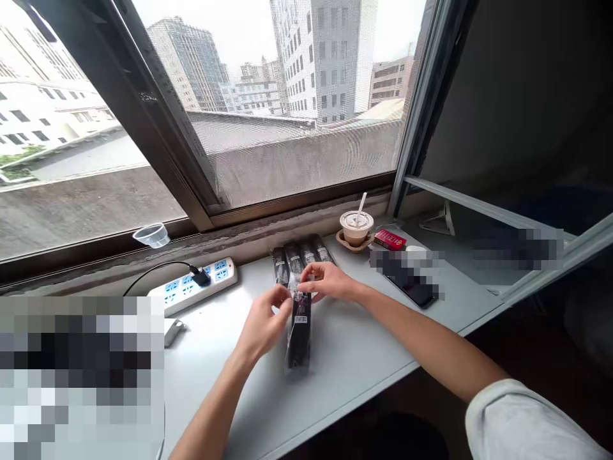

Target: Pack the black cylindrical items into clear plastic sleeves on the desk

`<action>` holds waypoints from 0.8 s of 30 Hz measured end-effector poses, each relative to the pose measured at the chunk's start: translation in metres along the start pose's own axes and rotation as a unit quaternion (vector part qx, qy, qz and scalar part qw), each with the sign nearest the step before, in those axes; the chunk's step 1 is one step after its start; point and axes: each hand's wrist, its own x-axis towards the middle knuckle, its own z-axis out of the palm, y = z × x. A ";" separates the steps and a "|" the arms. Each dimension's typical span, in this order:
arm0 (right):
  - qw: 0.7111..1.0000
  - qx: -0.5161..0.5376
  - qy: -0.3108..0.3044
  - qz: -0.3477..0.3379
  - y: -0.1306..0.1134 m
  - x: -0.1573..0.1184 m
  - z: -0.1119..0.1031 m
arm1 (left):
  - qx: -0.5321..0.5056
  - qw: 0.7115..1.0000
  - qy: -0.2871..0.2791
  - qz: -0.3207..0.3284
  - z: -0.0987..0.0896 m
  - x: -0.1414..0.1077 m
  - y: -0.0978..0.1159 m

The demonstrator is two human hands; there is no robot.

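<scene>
A clear plastic packet (299, 342) with a long black item inside and a small white label lies lengthwise in front of me on the desk. At its far end, my left hand (268, 317) pinches the left edge of the film. My right hand (330, 281) is closed on the same end from the right, thumb and fingers together near the top. What the black item is cannot be made out. Just beyond my hands, several similar black packets (280, 265) lie side by side, partly hidden by my right hand.
A white power strip (194, 286) with a black plug stands to the left, its cable running off left. On the right are a lidded drink cup (356, 229) with a straw, a red packet (390, 239) and a dark phone (414, 284). A clear plastic cup (152, 235) rests by the window.
</scene>
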 end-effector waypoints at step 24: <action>0.999 -0.014 0.029 -0.018 0.005 0.005 -0.007 | 0.225 0.972 0.036 0.058 0.015 -0.007 -0.001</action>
